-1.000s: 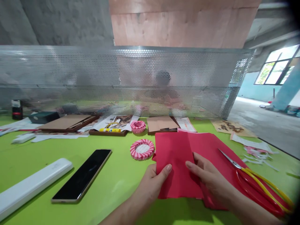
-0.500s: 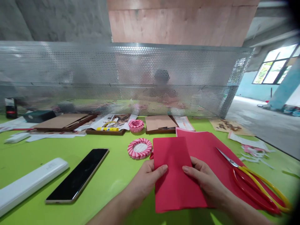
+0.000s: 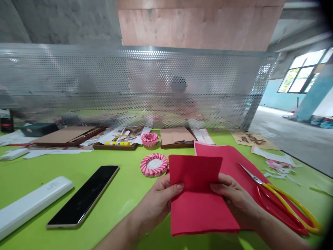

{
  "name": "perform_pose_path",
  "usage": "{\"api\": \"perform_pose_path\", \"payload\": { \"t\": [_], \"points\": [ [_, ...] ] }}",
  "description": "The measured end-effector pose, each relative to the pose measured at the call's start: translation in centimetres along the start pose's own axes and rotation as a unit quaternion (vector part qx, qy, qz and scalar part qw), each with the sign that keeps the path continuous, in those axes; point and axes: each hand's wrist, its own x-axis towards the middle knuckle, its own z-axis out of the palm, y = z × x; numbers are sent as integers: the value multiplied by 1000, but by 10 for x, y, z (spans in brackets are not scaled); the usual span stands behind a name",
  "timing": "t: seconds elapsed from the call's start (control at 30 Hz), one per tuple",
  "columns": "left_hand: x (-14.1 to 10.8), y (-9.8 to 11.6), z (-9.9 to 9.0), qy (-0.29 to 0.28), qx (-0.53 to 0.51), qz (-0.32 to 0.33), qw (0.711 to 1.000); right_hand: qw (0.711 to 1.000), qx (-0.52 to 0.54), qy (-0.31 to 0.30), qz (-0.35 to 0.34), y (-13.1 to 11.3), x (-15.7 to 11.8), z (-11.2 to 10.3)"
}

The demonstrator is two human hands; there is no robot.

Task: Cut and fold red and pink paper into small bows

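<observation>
Red paper (image 3: 204,210), plain and matte, bends crosswise, its raised upper part darker than the lower, pinched at the side edges between the thumbs and fingers of the left hand (image 3: 162,194) and right hand (image 3: 235,194) over a green table (image 3: 117,198), left of scissors (image 3: 257,180). Half a second earlier, the paper appeared nearly flat, its top edge narrower.

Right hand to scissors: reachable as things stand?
Likely yes: the scissors lie uncovered close by the right hand, with nothing visibly blocking. That hand holds the red paper, though, so would probably have to let go first.
</observation>
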Motion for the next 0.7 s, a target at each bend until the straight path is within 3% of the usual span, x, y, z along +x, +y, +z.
{"api": "perform_pose_path", "payload": {
  "t": [0.27, 0.5, 0.7],
  "points": [
    [-2, 5, 3, 48, 36, 18, 998, 996, -75, 57, 0, -6, -2, -3],
    [-3, 7, 1, 17, 55, 2, 998, 994, -105, 7, -23, -6, 0, -11],
    [-2, 6, -3, -5, 55, -4, 998, 982, -180, 40, -35, -7, 0, -15]
  ]
}}
